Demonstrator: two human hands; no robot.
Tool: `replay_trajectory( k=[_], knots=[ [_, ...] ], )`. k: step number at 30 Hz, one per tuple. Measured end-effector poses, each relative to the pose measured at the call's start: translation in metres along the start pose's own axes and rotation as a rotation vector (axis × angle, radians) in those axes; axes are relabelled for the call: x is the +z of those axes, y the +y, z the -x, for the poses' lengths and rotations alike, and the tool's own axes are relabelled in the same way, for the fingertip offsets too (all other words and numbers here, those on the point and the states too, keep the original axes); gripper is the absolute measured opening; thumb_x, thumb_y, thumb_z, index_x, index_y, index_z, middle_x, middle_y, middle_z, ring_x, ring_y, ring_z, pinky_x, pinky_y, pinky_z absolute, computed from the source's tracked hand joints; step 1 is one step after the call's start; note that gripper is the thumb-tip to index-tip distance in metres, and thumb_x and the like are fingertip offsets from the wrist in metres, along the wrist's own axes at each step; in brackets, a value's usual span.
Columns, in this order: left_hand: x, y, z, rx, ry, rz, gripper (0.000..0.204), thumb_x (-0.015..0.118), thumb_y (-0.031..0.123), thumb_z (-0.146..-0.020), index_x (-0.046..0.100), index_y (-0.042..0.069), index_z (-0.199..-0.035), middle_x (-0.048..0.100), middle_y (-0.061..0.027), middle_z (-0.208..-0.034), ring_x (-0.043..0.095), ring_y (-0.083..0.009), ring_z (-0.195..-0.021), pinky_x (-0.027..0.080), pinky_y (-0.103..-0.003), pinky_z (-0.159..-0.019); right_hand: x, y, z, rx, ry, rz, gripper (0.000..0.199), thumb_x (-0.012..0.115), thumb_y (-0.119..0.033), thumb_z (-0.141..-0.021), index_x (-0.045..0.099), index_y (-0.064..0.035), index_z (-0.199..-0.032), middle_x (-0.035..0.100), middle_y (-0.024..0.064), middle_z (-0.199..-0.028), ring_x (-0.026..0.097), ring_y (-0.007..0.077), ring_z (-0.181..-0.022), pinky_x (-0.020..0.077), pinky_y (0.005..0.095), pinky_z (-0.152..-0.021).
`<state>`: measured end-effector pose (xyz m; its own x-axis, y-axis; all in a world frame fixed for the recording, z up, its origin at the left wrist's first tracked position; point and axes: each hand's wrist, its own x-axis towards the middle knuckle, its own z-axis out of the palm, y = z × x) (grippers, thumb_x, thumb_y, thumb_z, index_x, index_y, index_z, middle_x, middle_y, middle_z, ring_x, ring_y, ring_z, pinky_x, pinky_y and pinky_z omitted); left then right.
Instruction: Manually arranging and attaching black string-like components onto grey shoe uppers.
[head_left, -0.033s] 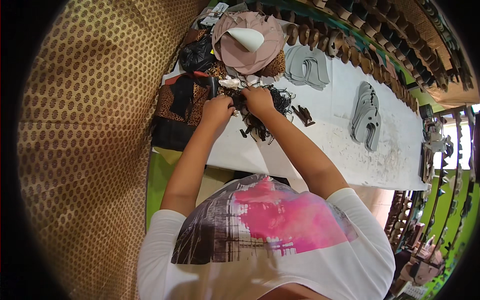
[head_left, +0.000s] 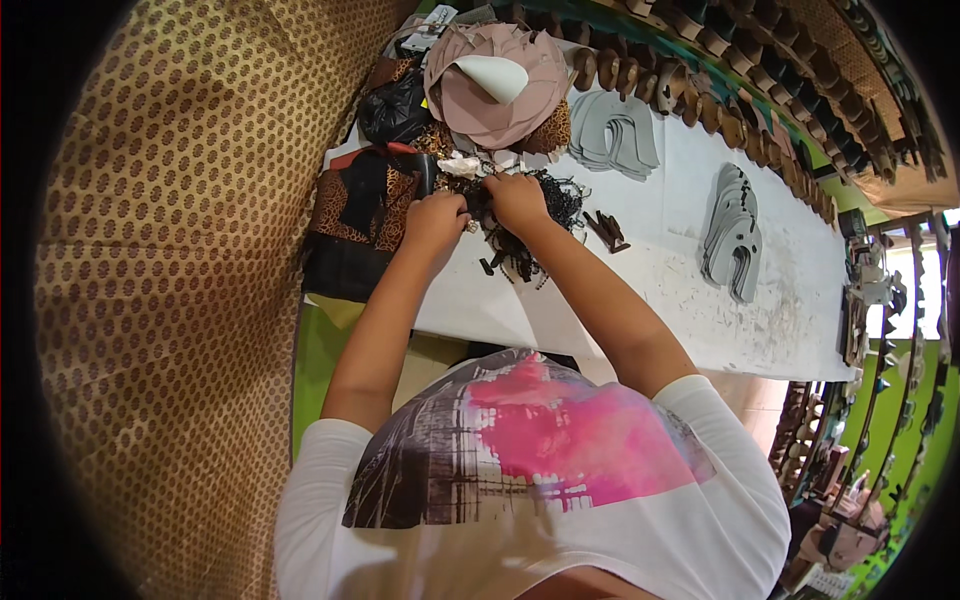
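Observation:
My left hand (head_left: 436, 216) and my right hand (head_left: 517, 198) meet over a tangled pile of thin black straps (head_left: 535, 228) on a white table (head_left: 640, 290). Both hands have their fingers closed on a small black strap piece (head_left: 474, 208) held between them, just above the pile. The fingertips hide most of that piece. A bit of crumpled white material (head_left: 460, 165) lies just beyond my hands.
Leopard-print and black material (head_left: 360, 210) lies left of my hands. A heap of pink-brown cut pieces (head_left: 500, 95) and a black bag (head_left: 395, 110) sit behind. Grey sole-shaped cutouts (head_left: 615, 130) (head_left: 730, 235) lie to the right, small dark pieces (head_left: 607, 230) nearer. A patterned cloth (head_left: 170, 300) hangs left.

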<state>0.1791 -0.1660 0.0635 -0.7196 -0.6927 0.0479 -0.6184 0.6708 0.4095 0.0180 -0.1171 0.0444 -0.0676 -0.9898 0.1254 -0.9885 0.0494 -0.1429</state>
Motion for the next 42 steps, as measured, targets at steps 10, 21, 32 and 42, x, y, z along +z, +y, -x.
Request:
replay_trajectory(
  k=[10,21,32,42],
  knots=[
    [0.011,-0.025,-0.006,-0.036,0.055,0.233,0.016,0.060,0.018,-0.079,0.056,0.003,-0.083,0.058,-0.0140,-0.081,0.057,-0.0306,-0.072,0.044,-0.039,-0.066,-0.015,0.028,-0.010,0.066,0.101,-0.286,0.038,0.060,-0.011,-0.073,0.055,-0.0081,-0.111,0.064,0.0147,-0.083,0.061,0.0308,-0.083,0.0470,0.0399,-0.072],
    [0.006,0.005,-0.006,-0.205,0.029,0.998,0.019,0.046,0.007,-0.085,0.051,0.001,-0.102,0.059,-0.0067,-0.078,0.055,-0.0147,-0.069,0.044,-0.028,-0.065,-0.053,0.073,0.026,0.581,-0.019,-1.348,0.023,0.055,-0.008,-0.083,0.058,0.0049,-0.103,0.062,0.0066,-0.083,0.059,0.0113,-0.073,0.0473,0.0233,-0.062],
    [0.077,0.120,-0.006,-0.127,-0.469,1.133,0.044,0.051,0.022,-0.090,0.040,0.000,-0.127,0.057,-0.0077,-0.097,0.054,-0.0106,-0.076,0.045,-0.023,-0.067,-0.049,0.107,0.130,0.667,0.068,-0.608,0.024,0.054,-0.017,-0.081,0.065,-0.0048,-0.099,0.064,0.0141,-0.093,0.061,0.0270,-0.086,0.0469,0.0337,-0.076],
    [0.061,0.141,-0.008,-0.083,-0.394,1.233,0.057,0.042,0.037,-0.093,0.030,-0.002,-0.133,0.036,-0.0164,-0.134,0.035,-0.0206,-0.123,0.029,-0.028,-0.100,-0.038,0.110,0.164,0.607,0.359,-0.584,0.022,0.058,-0.015,-0.079,0.064,-0.0019,-0.095,0.062,0.0163,-0.095,0.058,0.0304,-0.087,0.0459,0.0362,-0.076]
  ],
)
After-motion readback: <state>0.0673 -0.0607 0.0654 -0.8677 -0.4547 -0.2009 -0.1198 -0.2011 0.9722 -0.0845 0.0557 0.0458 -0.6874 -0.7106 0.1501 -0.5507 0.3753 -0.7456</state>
